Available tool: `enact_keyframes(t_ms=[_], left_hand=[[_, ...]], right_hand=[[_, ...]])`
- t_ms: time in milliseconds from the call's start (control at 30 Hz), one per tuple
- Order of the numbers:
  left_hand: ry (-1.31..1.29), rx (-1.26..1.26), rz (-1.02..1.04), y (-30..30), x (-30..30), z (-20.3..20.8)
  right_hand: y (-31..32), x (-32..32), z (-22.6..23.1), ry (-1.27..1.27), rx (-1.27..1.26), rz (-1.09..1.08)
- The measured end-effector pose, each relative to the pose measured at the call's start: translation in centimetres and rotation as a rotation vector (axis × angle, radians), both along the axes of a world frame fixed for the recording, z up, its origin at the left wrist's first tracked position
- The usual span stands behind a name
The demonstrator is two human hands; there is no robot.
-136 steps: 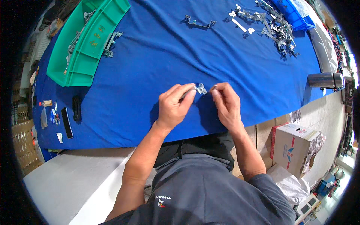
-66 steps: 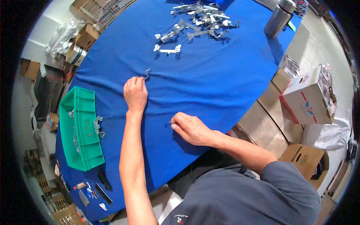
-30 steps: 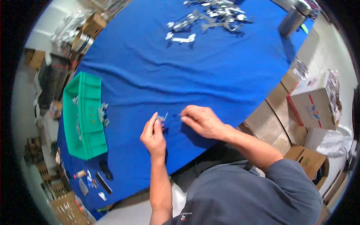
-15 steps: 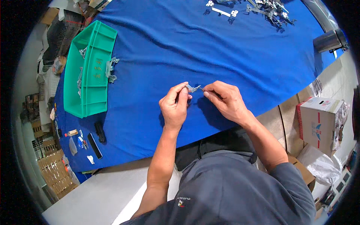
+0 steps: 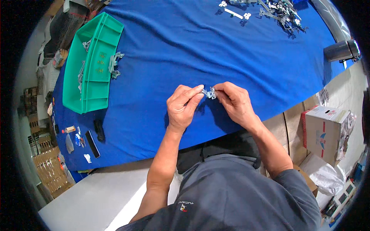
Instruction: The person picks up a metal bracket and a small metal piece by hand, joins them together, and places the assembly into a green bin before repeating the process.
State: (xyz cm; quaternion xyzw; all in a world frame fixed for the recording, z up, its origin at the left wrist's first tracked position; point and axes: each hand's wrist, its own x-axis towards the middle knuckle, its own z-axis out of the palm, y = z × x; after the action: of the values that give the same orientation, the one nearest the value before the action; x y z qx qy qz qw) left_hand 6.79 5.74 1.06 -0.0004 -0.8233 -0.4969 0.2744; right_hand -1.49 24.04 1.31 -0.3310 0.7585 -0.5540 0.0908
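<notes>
Between my two hands is a small silvery metal bracket [image 5: 209,93] with rounded, holed ends, held a little above the blue cloth. My left hand [image 5: 184,104] pinches its left end between thumb and fingertips. At its right end, the thumb and forefinger of my right hand [image 5: 236,101] are pressed together on it. The fingertips hide parts of the bracket, so its full shape cannot be made out. Similar metal brackets [image 5: 114,65] lie against the right side of a green plastic bin [image 5: 96,85], and a few more are inside the bin.
A tangled heap of metal brackets [image 5: 283,14] lies at the far right of the blue cloth [image 5: 162,57]. A metal cylinder [image 5: 341,51] stands at the right edge. Near the left corner are a phone [image 5: 92,143], a black object [image 5: 99,130] and a small bottle [image 5: 69,129]. A carton [image 5: 325,131] sits beyond the table.
My hands have come closer together, the left one shifting right. The metal bracket has turned, so its holed end shows between them. The whole view has shifted slightly.
</notes>
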Motion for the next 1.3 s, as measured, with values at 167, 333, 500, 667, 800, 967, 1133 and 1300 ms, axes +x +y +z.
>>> enact_keyframes(t_ms=[167, 333, 500, 667, 800, 967, 1133, 1300], left_hand=[[-0.01, -0.054, 0.008, 0.1, 0.0, 0.0], [-0.05, -0.026, 0.011, 0.5, -0.1, 0.4], [0.022, -0.149, -0.084, 0.4, -0.3, 0.4], [0.001, -0.146, -0.077, 0.2, 0.0, 0.5], [0.014, -0.012, 0.061, 0.3, 0.2, 0.3], [0.019, 0.004, 0.042, 0.3, 0.3, 0.3], [0.03, 0.037, 0.11, 0.3, 0.4, 0.3], [0.043, 0.029, 0.065, 0.1, 0.2, 0.1]], right_hand=[[0.0, 0.1, 0.0, -0.102, -0.021, -0.005], [0.3, -0.2, 0.9, -0.271, 0.01, 0.037], [0.2, -0.4, 0.0, -0.097, -0.05, 0.083], [0.1, -0.1, -0.1, -0.243, -0.112, -0.086], [0.0, -0.1, 0.3, -0.097, 0.028, -0.046], [0.0, 0.0, 0.7, 0.014, 0.079, 0.02], [0.1, -0.1, 0.6, 0.005, 0.059, 0.019], [0.0, -0.1, 0.7, 0.004, 0.06, 0.035]])
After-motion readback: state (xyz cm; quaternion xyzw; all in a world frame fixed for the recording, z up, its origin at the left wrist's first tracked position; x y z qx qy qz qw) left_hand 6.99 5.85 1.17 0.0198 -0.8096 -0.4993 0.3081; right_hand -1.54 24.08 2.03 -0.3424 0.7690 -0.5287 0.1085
